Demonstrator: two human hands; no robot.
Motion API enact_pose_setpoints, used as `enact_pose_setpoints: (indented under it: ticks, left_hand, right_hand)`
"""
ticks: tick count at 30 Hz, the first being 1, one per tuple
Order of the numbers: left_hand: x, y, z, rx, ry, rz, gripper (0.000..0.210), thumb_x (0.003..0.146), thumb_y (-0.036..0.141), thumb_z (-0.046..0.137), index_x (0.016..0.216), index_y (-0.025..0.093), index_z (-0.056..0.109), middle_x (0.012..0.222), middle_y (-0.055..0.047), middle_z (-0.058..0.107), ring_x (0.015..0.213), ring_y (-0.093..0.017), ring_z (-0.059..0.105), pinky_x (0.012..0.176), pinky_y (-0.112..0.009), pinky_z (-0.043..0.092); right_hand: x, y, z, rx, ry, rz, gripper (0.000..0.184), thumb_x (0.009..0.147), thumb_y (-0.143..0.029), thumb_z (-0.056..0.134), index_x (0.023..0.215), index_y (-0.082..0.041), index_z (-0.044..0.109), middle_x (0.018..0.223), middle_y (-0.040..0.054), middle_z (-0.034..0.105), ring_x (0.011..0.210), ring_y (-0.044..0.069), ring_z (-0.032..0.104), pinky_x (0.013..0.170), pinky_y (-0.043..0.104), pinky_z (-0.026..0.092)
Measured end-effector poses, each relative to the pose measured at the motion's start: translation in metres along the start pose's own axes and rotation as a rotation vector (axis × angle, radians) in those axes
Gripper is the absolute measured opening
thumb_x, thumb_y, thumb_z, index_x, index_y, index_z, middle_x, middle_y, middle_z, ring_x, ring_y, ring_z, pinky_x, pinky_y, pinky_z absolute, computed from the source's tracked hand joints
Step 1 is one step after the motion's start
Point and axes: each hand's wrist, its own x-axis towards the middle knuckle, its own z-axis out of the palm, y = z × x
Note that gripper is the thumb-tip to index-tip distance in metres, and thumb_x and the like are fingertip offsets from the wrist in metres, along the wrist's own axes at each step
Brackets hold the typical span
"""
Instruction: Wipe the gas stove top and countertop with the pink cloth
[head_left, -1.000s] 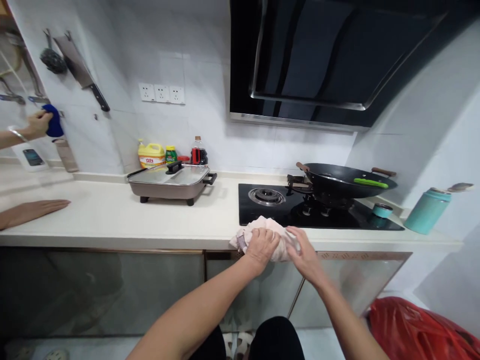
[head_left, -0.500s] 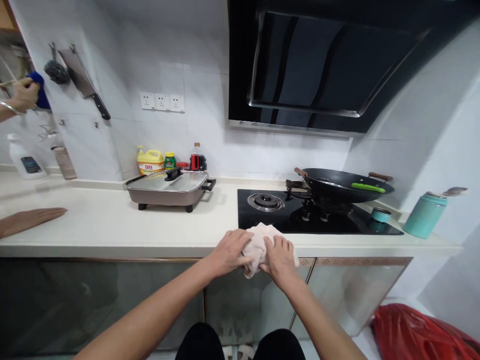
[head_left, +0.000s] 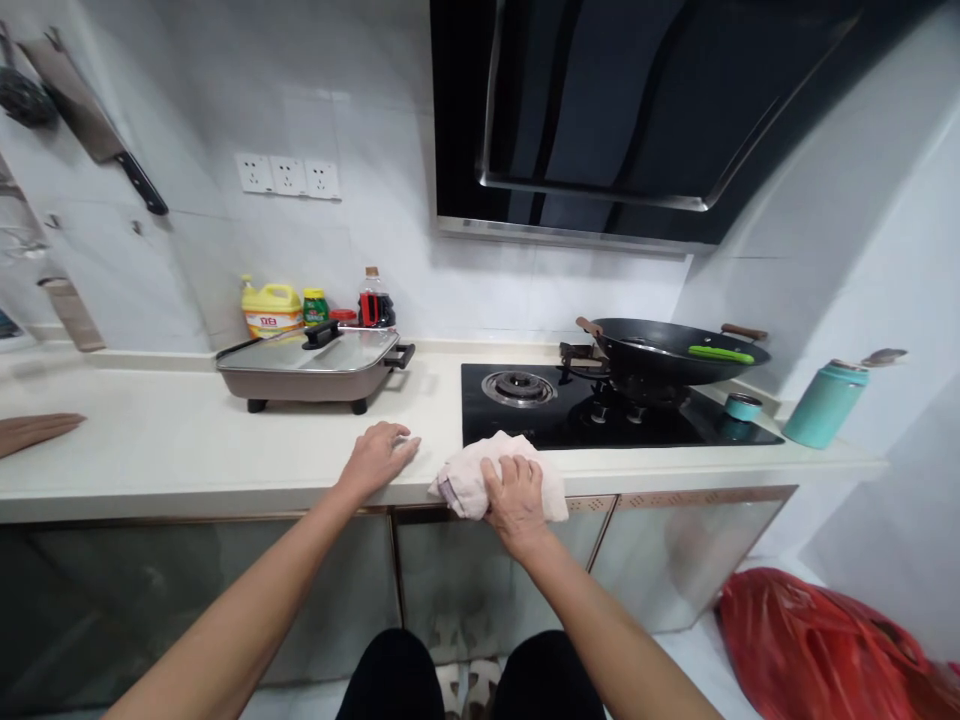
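Observation:
A pale pink cloth [head_left: 469, 482] lies folded over the counter's front edge, just in front of the black gas hob [head_left: 540, 430]. My right hand [head_left: 517, 500] presses on it, fingers bent into the fabric. To the left, my left hand [head_left: 377, 460] is on or just over the white countertop [head_left: 187, 440], fingers loosely bent and apart, with nothing in it. Behind that hand stands a brown electric pan [head_left: 315, 383] with a glass lid.
A black wok [head_left: 652, 360] with a green-handled utensil [head_left: 720, 354] sits on the right burner. Near it are a small turquoise container [head_left: 742, 407] and a turquoise jar [head_left: 825, 405]. Another person's hand [head_left: 37, 432] rests at far left. A red bag [head_left: 817, 640] lies at lower right.
My left hand has let go of the cloth and moved left onto the counter. The cloth is now spread flatter under my right hand. The view has shifted slightly right.

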Motion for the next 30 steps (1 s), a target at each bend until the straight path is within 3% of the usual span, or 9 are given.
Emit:
enact_pose_setpoints:
  ticks: [6,10,15,23,26,30]
  left_hand:
    - [-0.003,0.006,-0.005,0.110,-0.050,-0.010,0.038,0.092,0.051,0.051,0.096,0.023,0.076,0.112,-0.010,0.076,0.113,-0.029,0.066,0.101,-0.042,0.048]
    - [-0.002,0.003,-0.007,0.096,-0.048,-0.009,0.039,0.092,0.050,0.049,0.096,0.023,0.076,0.110,-0.009,0.077,0.111,-0.028,0.067,0.099,-0.041,0.048]
    - [-0.003,0.005,-0.008,0.083,-0.056,-0.012,0.039,0.091,0.050,0.049,0.096,0.023,0.077,0.110,-0.009,0.078,0.111,-0.028,0.067,0.099,-0.041,0.049]
    - [-0.007,0.015,-0.012,0.110,-0.063,0.003,0.037,0.092,0.049,0.050,0.094,0.024,0.076,0.110,-0.009,0.076,0.113,-0.030,0.065,0.101,-0.042,0.048]
    - [-0.008,0.016,-0.011,0.124,-0.069,0.010,0.038,0.092,0.049,0.050,0.094,0.023,0.077,0.108,-0.009,0.075,0.112,-0.030,0.065,0.100,-0.042,0.047]
    - [-0.007,0.017,-0.009,0.129,-0.063,0.017,0.037,0.091,0.049,0.051,0.094,0.023,0.077,0.107,-0.010,0.074,0.109,-0.030,0.065,0.099,-0.043,0.047]
  right_hand:
    - [-0.005,0.010,0.004,-0.013,-0.019,-0.053,0.060,0.083,-0.019,0.071,0.141,-0.028,0.058,0.129,0.0136,0.059,0.117,0.032,0.045,0.104,0.053,0.034]
    - [-0.010,0.031,0.005,0.011,-0.061,-0.120,0.056,0.090,-0.016,0.063,0.143,-0.034,0.058,0.132,0.0109,0.061,0.117,0.030,0.046,0.105,0.051,0.036]
    - [-0.028,0.082,-0.004,0.076,-0.108,-0.102,0.059,0.086,-0.014,0.064,0.143,-0.027,0.059,0.132,0.0129,0.059,0.118,0.031,0.046,0.108,0.050,0.037]
    - [-0.072,0.202,-0.031,-0.012,-0.097,0.015,0.059,0.080,-0.013,0.063,0.139,-0.015,0.057,0.130,0.0190,0.056,0.118,0.034,0.047,0.105,0.051,0.042]
    - [-0.080,0.219,-0.034,-0.066,-0.128,0.039,0.060,0.081,-0.011,0.061,0.140,-0.016,0.054,0.132,0.0190,0.055,0.119,0.034,0.048,0.106,0.051,0.042]
    - [-0.082,0.215,-0.031,-0.104,-0.124,0.070,0.062,0.081,-0.009,0.059,0.142,-0.016,0.053,0.133,0.0200,0.055,0.119,0.035,0.048,0.105,0.053,0.043]
